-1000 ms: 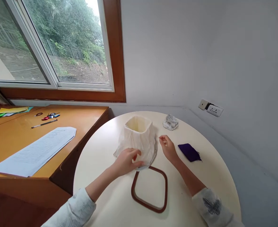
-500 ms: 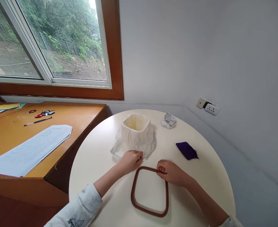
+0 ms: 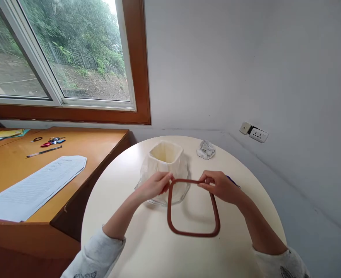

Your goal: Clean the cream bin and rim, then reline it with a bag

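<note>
A brown rounded-square ring (image 3: 193, 234) is held up in front of me, tilted, its far edge higher. My right hand (image 3: 221, 186) pinches its far right corner between thumb and fingers. At the far left corner, my left hand (image 3: 155, 187) is closed with its fingertips on the ring. Just behind stands a cream rounded-square bin (image 3: 165, 152), open at the top. A thin translucent plastic bag (image 3: 147, 170) drapes down its outside and spreads on the table; my left hand and the ring cover part of it.
The round white table (image 3: 109, 200) also bears a crumpled clear plastic wad (image 3: 206, 150) and a purple cloth (image 3: 232, 180), mostly hidden behind my right hand. On the left, a wooden desk (image 3: 101, 144) holds papers (image 3: 37, 189), a pen (image 3: 44, 151) and keys (image 3: 54, 140).
The ring has been lifted off the table and moved away from me by my right hand. My left hand has come up from the bag's front edge to the ring's corner.
</note>
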A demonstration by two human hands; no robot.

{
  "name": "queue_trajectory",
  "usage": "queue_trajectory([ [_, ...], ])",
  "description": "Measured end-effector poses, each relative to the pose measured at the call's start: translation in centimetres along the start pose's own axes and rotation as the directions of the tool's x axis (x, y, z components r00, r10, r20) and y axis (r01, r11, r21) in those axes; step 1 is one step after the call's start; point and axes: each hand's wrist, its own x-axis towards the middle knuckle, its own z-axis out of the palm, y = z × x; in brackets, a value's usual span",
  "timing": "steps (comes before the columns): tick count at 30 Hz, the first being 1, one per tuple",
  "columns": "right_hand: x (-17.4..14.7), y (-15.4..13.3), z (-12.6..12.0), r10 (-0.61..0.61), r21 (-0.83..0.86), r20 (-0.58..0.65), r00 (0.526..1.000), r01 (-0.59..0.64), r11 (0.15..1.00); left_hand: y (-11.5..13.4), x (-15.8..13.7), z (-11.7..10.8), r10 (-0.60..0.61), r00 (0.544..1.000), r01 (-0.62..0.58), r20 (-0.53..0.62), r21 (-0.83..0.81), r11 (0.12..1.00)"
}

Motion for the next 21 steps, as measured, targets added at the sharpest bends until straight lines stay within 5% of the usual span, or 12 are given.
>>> queue_trajectory([
  [3, 1.6, -1.4, -1.1, -0.02, -0.029, -0.136, 0.991, 0.016, 0.999, 1.8, 0.0, -2.0, 0.01, 0.999, -0.016, -0.041, -0.154, 0.988],
  [13, 5.2, -4.0, -0.8, -0.039, 0.077, -0.478, 0.878, 0.086, 0.993, 3.8, -0.6, -4.8, 0.07, 0.928, -0.077, -0.365, -0.003, 0.997],
  [21, 6.4, -3.6, 0.0, 0.062, 0.346, -0.338, 0.939, 0.062, 0.936, 3.0, 0.1, -6.0, 0.109, 0.813, -0.169, -0.572, -0.053, 0.984],
])
